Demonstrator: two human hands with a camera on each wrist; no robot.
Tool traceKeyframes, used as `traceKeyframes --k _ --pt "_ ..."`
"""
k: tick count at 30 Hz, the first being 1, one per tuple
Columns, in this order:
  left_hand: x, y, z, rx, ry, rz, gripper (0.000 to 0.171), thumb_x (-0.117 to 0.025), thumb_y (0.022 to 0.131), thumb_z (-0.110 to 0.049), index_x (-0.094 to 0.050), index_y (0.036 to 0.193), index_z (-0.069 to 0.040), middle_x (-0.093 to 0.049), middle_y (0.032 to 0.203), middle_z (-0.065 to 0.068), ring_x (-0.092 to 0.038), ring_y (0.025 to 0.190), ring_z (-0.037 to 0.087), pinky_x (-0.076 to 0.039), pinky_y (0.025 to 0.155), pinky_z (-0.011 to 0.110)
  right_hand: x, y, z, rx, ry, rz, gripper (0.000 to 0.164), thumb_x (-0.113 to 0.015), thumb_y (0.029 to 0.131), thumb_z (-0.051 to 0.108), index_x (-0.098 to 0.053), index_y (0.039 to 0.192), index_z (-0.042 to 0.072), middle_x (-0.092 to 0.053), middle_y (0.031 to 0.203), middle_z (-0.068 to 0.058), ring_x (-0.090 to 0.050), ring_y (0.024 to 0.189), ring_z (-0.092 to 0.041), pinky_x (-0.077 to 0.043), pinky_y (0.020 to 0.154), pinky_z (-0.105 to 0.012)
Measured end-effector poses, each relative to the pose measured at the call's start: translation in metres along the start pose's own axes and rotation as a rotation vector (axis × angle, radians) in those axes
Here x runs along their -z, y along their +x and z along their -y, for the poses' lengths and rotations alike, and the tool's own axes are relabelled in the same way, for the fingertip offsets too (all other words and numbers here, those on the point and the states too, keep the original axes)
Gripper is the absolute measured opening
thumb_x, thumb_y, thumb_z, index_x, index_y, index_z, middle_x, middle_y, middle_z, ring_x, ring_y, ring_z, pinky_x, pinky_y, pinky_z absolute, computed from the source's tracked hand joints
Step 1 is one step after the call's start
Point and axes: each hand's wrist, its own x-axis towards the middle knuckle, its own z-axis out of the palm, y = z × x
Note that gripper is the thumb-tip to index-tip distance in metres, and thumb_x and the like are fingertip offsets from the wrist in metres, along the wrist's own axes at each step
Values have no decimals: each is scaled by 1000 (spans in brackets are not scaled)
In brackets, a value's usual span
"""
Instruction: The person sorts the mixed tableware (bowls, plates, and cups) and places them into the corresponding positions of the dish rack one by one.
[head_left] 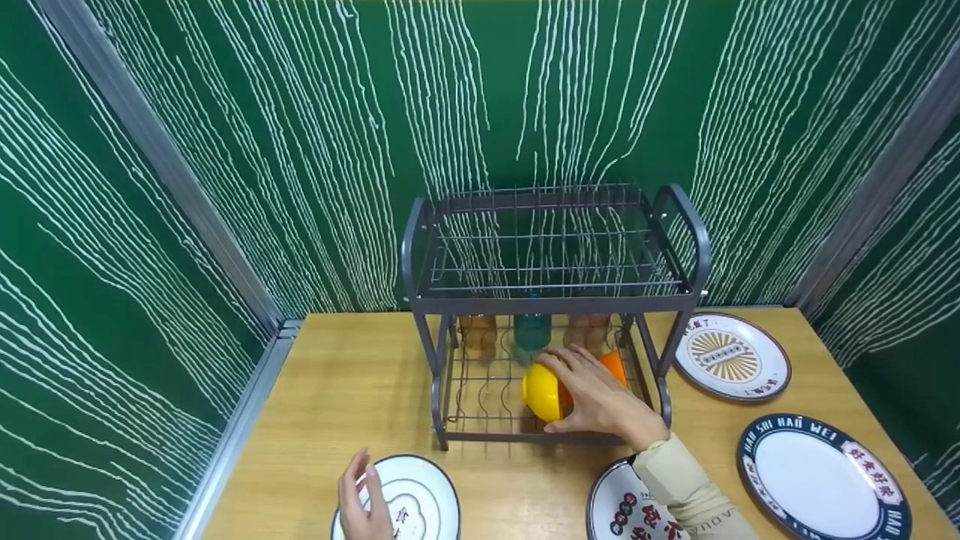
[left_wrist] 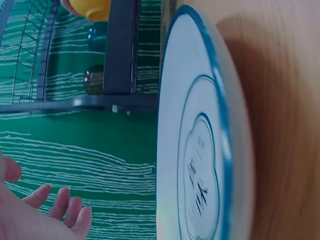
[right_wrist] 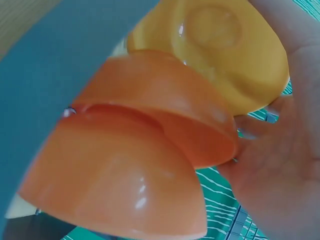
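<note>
My right hand [head_left: 600,394] grips a yellow bowl [head_left: 540,391] by its rim, thumb on the near side and fingers over the top. The bowl is turned on its side at the lower tier of a dark metal dish rack [head_left: 547,305]. Two orange bowls show in the right wrist view: one [right_wrist: 155,80] right against the yellow bowl, the other [right_wrist: 120,175] tilted behind it. Over a white plate with a dark rim [head_left: 431,487], my left hand [head_left: 364,499] hovers with loose fingers, holding nothing.
Amber [head_left: 478,336], teal [head_left: 532,331] and pinkish [head_left: 587,330] cups stand at the back of the lower tier. To the right lie a round patterned plate [head_left: 765,360] and an oval one [head_left: 810,480]. Another plate [head_left: 626,510] sits partly under my right sleeve.
</note>
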Motion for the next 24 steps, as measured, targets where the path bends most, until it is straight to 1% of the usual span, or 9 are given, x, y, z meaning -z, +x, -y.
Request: traceKeyframes --k 1,3,7,10,13,17,20,23,24 --pt "2 0 2 13 29 -6 34 -42 102 -21 -49 129 -1 -54 123 16 -47 116 28 -38 96 43 1 1 -1 -3 -3 5 99 -80 62 60 -39 141 17 -40 144 -10 -37 132 -34 -23 110 -53" --pt "5 1 7 6 33 -35 34 -43 101 -18 -50 128 1 -54 122 18 -47 116 30 -37 98 44 2 2 -3 -2 -20 15 100 -81 61 60 -38 142 17 -40 143 -10 -36 132 -35 -24 110 -53" --pt "11 2 8 161 124 12 46 -38 102 -36 -43 136 -4 -46 132 18 -40 124 36 -35 100 53 4 6 -5 4 -58 42 101 -81 62 58 -36 142 16 -40 144 -12 -37 132 -34 -22 111 -53" --pt "15 1 7 260 167 47 54 -35 101 -45 -37 140 -8 -40 139 18 -36 128 39 -33 101 58 5 7 -7 -3 -64 57 100 -82 63 56 -37 142 14 -39 144 -13 -38 132 -34 -18 112 -54" --pt "19 0 6 317 237 64 61 -34 99 -52 -34 143 -10 -35 144 19 -34 130 41 -31 102 61 5 6 -8 -19 -53 63 99 -83 62 54 -39 141 15 -40 144 -12 -37 132 -33 -16 112 -56" --pt "23 0 10 368 328 72 68 -30 97 -59 -28 147 -13 -30 147 20 -32 130 45 -29 100 66 5 5 -11 -25 -57 51 98 -84 62 53 -39 141 17 -42 143 -11 -38 130 -35 -17 111 -58" --pt "22 2 18 326 295 3 64 -35 99 -52 -31 146 -9 -33 144 23 -33 128 46 -28 100 65 6 4 -12 -16 -79 38 100 -85 60 52 -40 141 14 -43 143 -12 -39 129 -38 -18 110 -59" --pt "19 4 25 254 230 -87 55 -43 100 -38 -38 142 -4 -39 138 26 -35 126 47 -28 101 62 7 2 -13 -17 -88 45 102 -85 59 53 -40 141 11 -41 144 -13 -38 129 -38 -16 110 -59" --pt "19 4 27 256 233 -97 54 -43 100 -36 -38 142 -3 -39 137 27 -34 126 47 -27 102 62 7 1 -13 -23 -92 54 103 -85 59 54 -39 142 11 -40 145 -13 -38 130 -38 -16 111 -59"
